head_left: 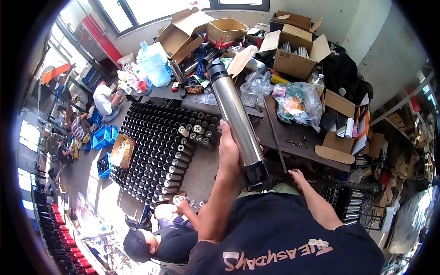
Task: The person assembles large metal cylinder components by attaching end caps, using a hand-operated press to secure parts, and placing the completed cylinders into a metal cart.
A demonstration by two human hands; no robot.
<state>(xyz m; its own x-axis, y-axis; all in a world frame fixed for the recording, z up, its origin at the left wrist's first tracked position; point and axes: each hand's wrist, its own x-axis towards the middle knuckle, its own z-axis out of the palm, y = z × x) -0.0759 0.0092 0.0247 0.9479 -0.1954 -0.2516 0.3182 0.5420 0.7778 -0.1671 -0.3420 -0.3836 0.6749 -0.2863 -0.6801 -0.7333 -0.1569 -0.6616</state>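
Note:
My left hand is wrapped round a shiny steel cylinder and holds it up at a slant in front of my chest. The cylinder has a black cap at its upper end and a black, notched fitting at the lower one. My right hand is low at the table's near edge, beside the lower end of a thin dark rod. Its fingers show only in part, and whether they touch the rod is unclear. The rod lies across the dark table, near several small metal parts.
Rows of upright black-topped cylinders cover the floor at left. Close on my left sits a person in a dark cap. Cartons, a clear plastic bag and a large water bottle crowd the table. A wire basket of cylinders stands at right.

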